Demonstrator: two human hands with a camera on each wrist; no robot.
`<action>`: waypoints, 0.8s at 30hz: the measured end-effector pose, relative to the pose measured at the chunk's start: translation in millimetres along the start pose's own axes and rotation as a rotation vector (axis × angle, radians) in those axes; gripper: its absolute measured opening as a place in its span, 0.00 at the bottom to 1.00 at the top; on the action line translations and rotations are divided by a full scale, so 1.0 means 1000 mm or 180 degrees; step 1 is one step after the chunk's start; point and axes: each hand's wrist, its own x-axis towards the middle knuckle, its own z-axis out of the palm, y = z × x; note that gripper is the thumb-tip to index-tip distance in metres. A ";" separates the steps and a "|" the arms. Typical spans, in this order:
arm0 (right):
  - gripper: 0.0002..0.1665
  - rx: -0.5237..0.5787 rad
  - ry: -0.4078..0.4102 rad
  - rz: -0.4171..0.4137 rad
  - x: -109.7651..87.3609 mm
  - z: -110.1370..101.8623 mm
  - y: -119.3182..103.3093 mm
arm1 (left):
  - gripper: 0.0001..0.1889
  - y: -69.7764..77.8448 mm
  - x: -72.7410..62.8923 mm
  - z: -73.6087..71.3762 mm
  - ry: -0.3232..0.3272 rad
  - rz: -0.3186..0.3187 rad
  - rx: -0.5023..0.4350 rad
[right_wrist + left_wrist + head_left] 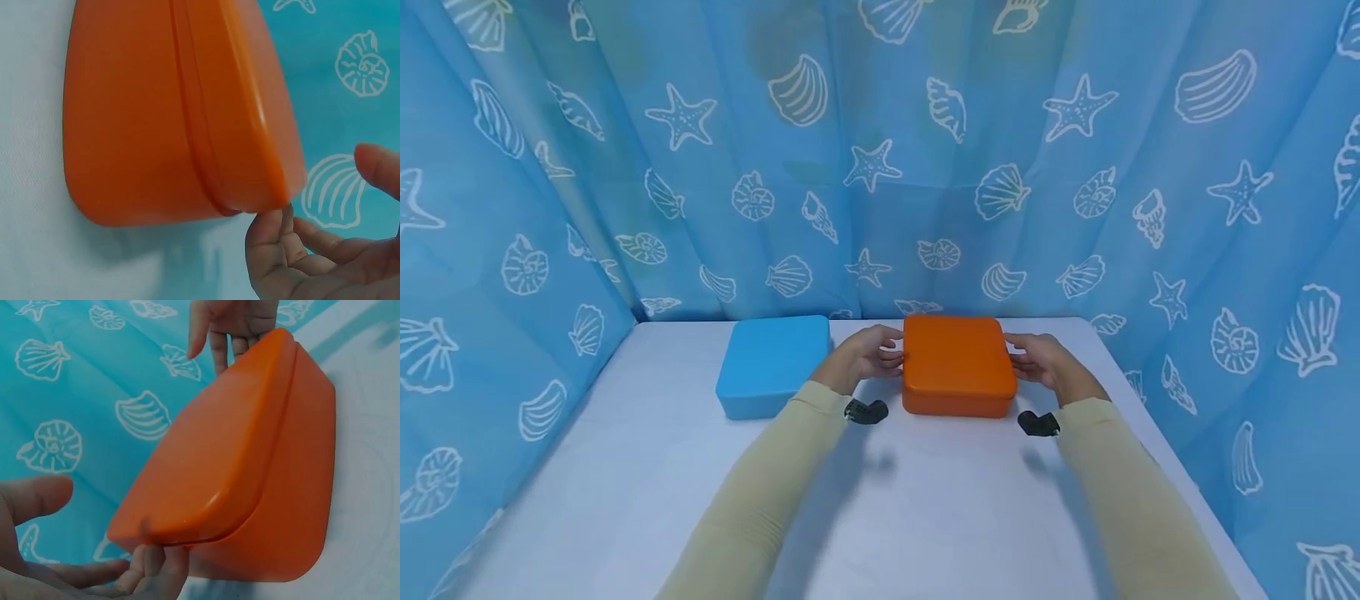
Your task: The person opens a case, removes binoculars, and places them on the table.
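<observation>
An orange lidded box (957, 358) stands on the white table between my two hands. At its left side is my left hand (869, 353), fingertips right at the lower edge of the lid (200, 462) in the left wrist view, the thumb held well apart. My right hand (1043, 360) is at the opposite side. In the right wrist view its bent fingertips (267, 228) meet the lid's rim from below, while the thumb stays off the box. A seam runs between lid and body, and the lid sits on the box. The box's inside is hidden.
A light blue lidded box (775, 357) stands to the left of the orange one, partly behind my left forearm. Beyond the white table (940, 500) hangs a blue curtain (895, 167) with white shells and starfish, along the back and both sides.
</observation>
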 end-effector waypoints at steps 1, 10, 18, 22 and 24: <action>0.44 -0.0035 0.0003 -0.0039 0.001 0.001 0.000 | 0.30 0.000 0.001 0.000 0.0003 -0.0002 -0.0020; 0.37 -0.0213 -0.0015 -0.0184 0.006 0.008 0.001 | 0.25 0.000 0.011 0.001 0.0161 -0.0053 0.0196; 0.37 -0.0119 0.0009 -0.0223 0.015 0.010 0.010 | 0.21 0.002 0.016 0.000 0.0266 0.0042 0.0605; 0.38 -0.0071 -0.0035 -0.0284 0.015 0.007 0.012 | 0.22 0.002 0.014 0.000 0.0220 0.0074 0.0525; 0.38 -0.0066 -0.0067 -0.0334 0.013 0.005 0.011 | 0.21 0.004 0.011 0.000 0.0179 0.0160 0.0538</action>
